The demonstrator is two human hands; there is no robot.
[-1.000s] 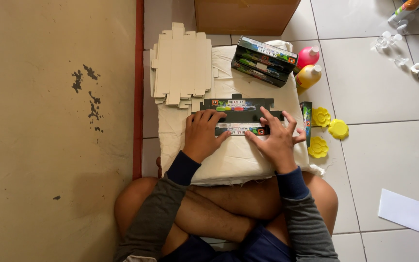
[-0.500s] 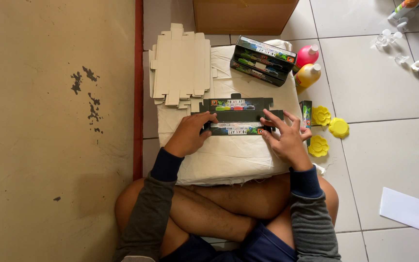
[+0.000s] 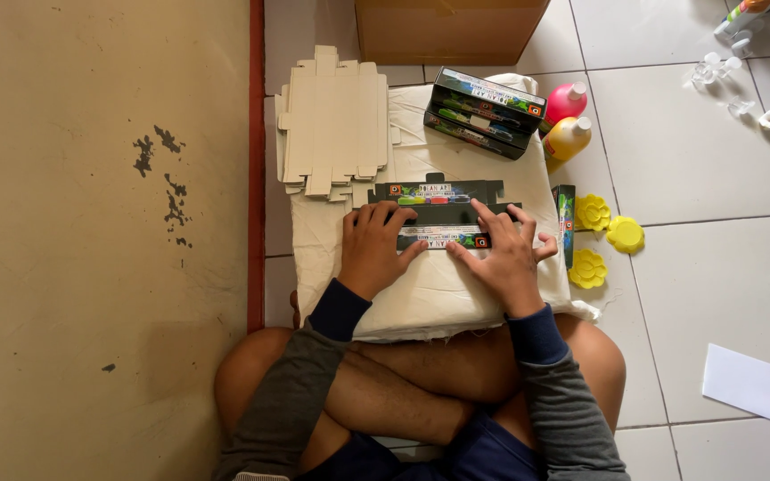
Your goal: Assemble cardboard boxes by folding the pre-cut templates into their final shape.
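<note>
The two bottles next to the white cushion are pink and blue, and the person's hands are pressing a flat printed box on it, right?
Not quite. The head view shows one pink bottle and one yellow bottle, no blue. Both the left hand and right hand do press the flat printed box on the white cushion.

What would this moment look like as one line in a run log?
left hand: pressing flat printed carton | right hand: pressing same carton | surface: white cushion | nearby: blank cardboard stack, finished boxes

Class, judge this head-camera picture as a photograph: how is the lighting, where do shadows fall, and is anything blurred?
Head view: soft, even light, no glare; faint shadows under the left hand and right hand on the flat printed carton; deeper shade below the cushion; hands and carton sharp; top right corner items too small to identify.
</note>
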